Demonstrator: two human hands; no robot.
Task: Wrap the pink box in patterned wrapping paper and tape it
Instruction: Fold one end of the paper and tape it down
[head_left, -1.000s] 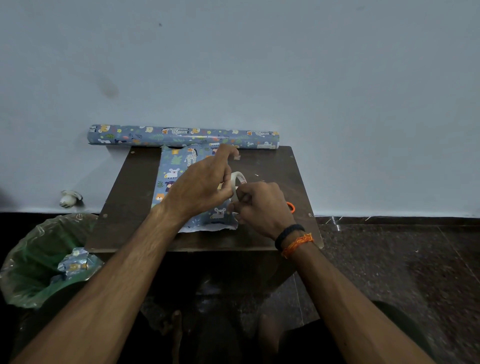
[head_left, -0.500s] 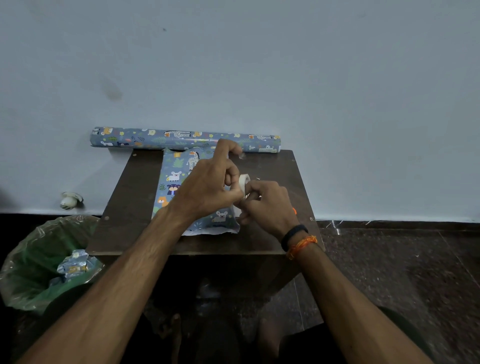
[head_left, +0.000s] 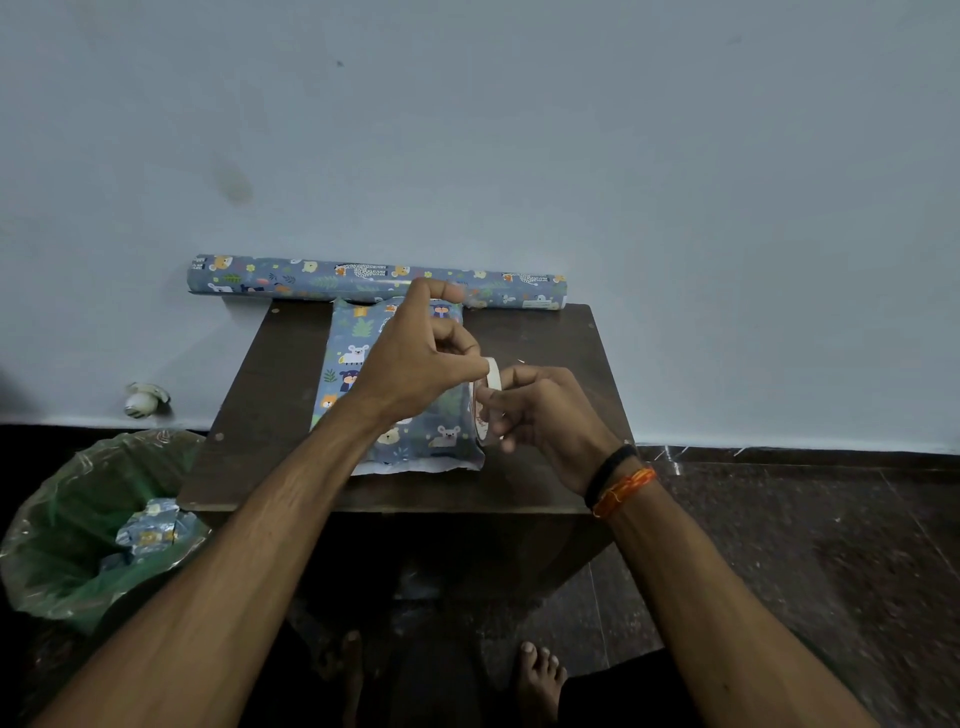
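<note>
From the head view I see the box (head_left: 387, 395) lying lengthwise on the dark brown table (head_left: 260, 405), already covered in blue-grey wrapping paper printed with small animals and leaves; none of its pink shows, and a white paper edge sticks out at its near end. My right hand (head_left: 550, 415) curls round a roll of tape (head_left: 485, 402), held upright just beside the box's right edge. My left hand (head_left: 415, 358) hovers over the box, thumb and fingers pinching at the top of the roll, forefinger raised. Behind the box, at the table's far edge against the wall, lies the paper roll (head_left: 374, 280) in the same print. Left of the table stands a bin with a green liner (head_left: 57, 551), holding crumpled paper scraps (head_left: 148, 532).
</note>
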